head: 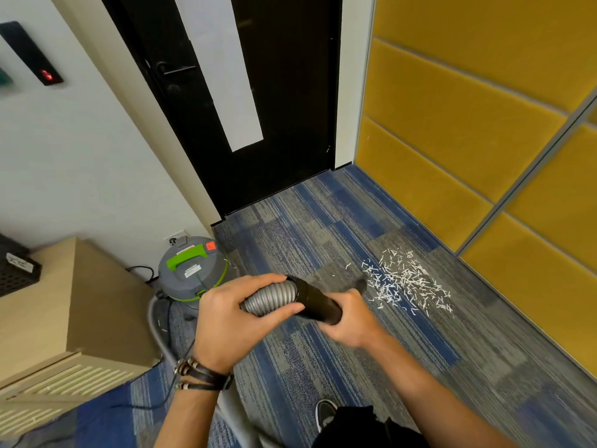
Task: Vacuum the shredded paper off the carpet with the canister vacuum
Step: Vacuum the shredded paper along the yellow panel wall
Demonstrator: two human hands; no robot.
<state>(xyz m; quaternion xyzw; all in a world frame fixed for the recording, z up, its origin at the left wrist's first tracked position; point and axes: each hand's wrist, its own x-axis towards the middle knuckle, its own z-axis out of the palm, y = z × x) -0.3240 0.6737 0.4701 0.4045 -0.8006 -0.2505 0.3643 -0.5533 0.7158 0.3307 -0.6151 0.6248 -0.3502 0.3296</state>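
Note:
A pile of white shredded paper (405, 281) lies on the blue and grey striped carpet (323, 227) near the yellow wall. My left hand (232, 321) grips the grey ribbed hose (269, 299). My right hand (350, 318) is wrapped around the black nozzle tube (315, 300). The tube's tip (361, 282) points at the left edge of the paper pile. The grey canister vacuum (189, 273) with a green handle stands on the floor at the left, beside the wall.
A black door (258, 101) closes the far end. Yellow padded wall panels (468, 140) run along the right. A light wooden cabinet (64, 312) stands at the left. A black cord (142, 271) trails behind the vacuum. My shoe (324, 412) shows at the bottom.

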